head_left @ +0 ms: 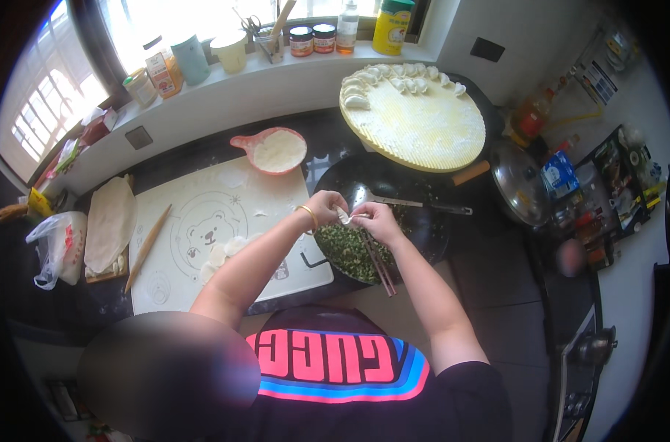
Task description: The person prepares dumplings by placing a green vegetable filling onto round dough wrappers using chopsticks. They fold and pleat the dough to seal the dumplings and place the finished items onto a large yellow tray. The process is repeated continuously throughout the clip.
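Observation:
My left hand [324, 206], with a gold bracelet at the wrist, and my right hand [378, 221] meet over a black wok [416, 225]. Between their fingertips they pinch a small white dumpling [344, 216]. My right hand also keeps a pair of dark chopsticks [381, 267], which point down toward me. Green chopped filling [346, 254] lies in the near side of the wok. A metal utensil [416, 202] rests across the wok. Round dough wrappers [221, 254] lie on the white pastry mat [202, 191] left of my hands.
A round yellow tray [423, 129] behind the wok carries several folded dumplings [394, 77] along its far rim. A pink flour bowl [274, 151], a rolling pin [147, 247], covered dough [108, 221], a plastic bag [55, 247] and a metal lid [519, 193] surround the work area. Jars line the windowsill [276, 70].

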`<state>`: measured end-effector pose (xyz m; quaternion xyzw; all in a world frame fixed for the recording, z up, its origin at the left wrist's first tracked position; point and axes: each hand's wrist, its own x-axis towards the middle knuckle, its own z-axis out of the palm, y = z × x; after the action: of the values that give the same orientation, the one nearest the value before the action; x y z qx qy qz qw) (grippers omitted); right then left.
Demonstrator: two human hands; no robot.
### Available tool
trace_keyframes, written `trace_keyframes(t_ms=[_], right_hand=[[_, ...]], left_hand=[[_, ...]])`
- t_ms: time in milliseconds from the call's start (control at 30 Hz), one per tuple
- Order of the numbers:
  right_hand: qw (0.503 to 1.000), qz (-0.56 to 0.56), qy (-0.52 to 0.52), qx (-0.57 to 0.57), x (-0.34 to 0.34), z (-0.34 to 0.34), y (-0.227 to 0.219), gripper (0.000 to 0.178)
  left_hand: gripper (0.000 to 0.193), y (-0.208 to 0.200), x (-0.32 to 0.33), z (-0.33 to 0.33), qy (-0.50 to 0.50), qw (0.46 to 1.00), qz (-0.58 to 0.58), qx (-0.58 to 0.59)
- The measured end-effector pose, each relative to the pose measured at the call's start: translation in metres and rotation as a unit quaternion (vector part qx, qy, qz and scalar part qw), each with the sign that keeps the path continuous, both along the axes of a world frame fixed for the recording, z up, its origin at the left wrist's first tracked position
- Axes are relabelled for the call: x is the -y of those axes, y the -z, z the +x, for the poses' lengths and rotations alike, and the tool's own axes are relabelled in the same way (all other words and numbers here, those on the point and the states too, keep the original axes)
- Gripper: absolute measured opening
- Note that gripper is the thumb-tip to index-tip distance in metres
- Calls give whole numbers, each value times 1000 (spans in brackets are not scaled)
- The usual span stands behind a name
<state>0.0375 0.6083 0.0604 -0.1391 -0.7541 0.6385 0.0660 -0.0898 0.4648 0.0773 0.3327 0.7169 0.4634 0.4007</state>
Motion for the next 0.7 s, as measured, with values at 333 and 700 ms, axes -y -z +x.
trace_keyframes(t_ms=[333, 700], right_hand=[[996, -81, 32, -1, -4, -4, 20, 14], [991, 132, 0, -5, -5, -2, 0, 15]], left_hand=[[26, -2, -2, 6, -23, 999, -39, 28], [20, -9, -7, 7, 10, 981, -10, -191]])
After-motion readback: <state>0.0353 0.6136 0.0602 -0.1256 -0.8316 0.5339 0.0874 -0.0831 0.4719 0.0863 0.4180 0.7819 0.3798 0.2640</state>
